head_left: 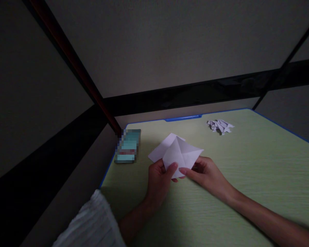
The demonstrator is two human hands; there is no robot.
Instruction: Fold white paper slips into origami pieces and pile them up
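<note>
1. Left hand (158, 181): pinched closed on folded paper (186, 152), thumb on front face, other fingers behind or beneath.
2. Right hand (211, 175): also closed on it, thumb pressing near the bottom edge, just beside the left thumb; remaining fingers mostly hidden behind.
3. Paper: white, creases running down from a top point, one corner pointing right. Held above the near-middle of the table, tilted toward the viewer.
4. White flap (159, 148): sticks out behind, to the left. Same sheet or another one, can't tell.
5. Table (260, 168): pale green wood-look top, blue edging, blue strip (184, 118) along the far edge.
6. Phone (128, 147): flat, left side of table, screen pixelated, well apart from right hand.
7. Folded paper pieces (220, 126): white, pointy, clustered far right of the held paper; count unclear.
8. White cloth (92, 223): lower left, by left forearm.
9. Wall (182, 51): grey, dark band (154, 101) across, dim light.
</note>
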